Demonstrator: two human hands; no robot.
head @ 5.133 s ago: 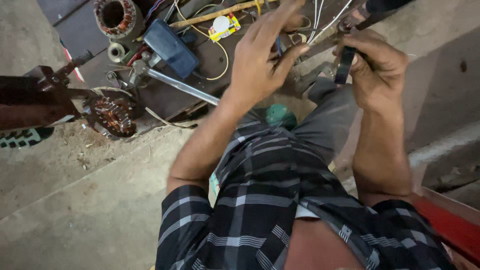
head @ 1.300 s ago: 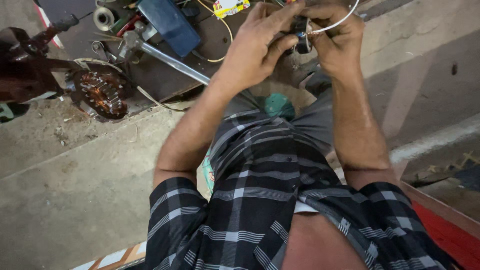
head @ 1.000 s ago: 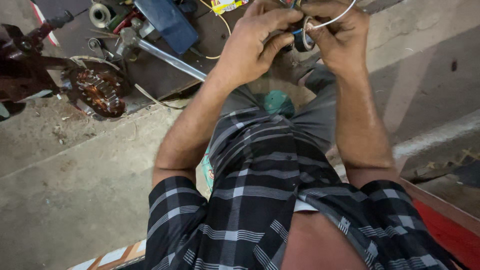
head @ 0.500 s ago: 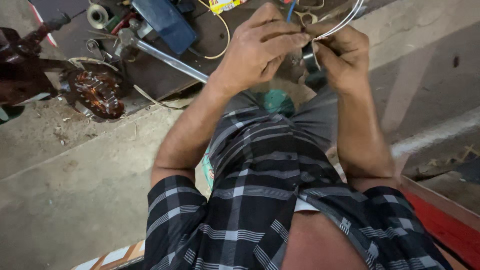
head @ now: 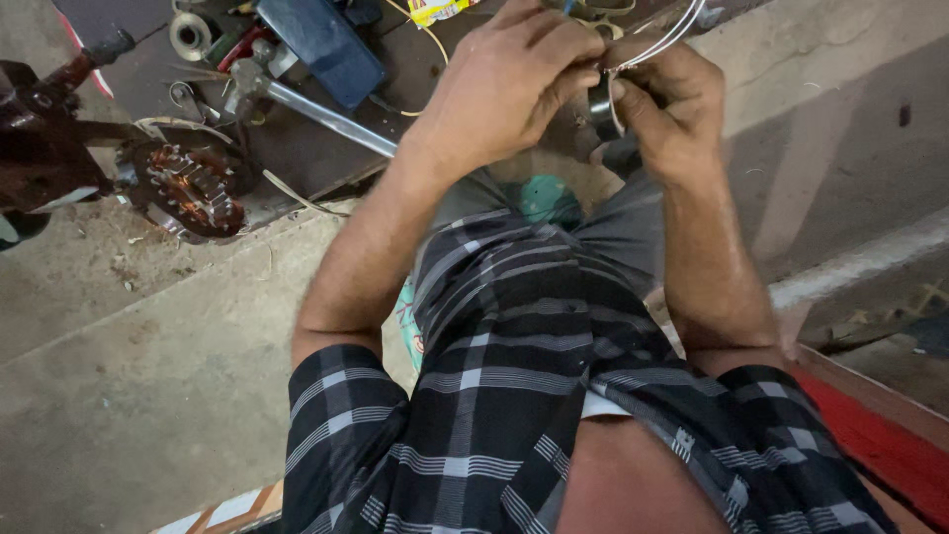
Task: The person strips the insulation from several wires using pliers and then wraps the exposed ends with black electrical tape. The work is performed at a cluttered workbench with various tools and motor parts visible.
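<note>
My left hand and my right hand meet near the top of the view, above my lap. Between them is a small dark tape roll, which my right hand grips with thumb and fingers. My left hand's fingertips are pinched shut on thin white wires right at the roll. The wires loop up and out of the top edge. My checked shirt and grey shorts fill the lower middle of the view.
A dark board at top left carries a copper-wound motor stator, a metal rod, a blue box, a small spool and a yellow packet. Concrete floor lies left, a red mat lower right.
Five seconds ago my hands were apart; they have since come together on the roll and wires. Over the last second they shifted slightly, still pinched together.
</note>
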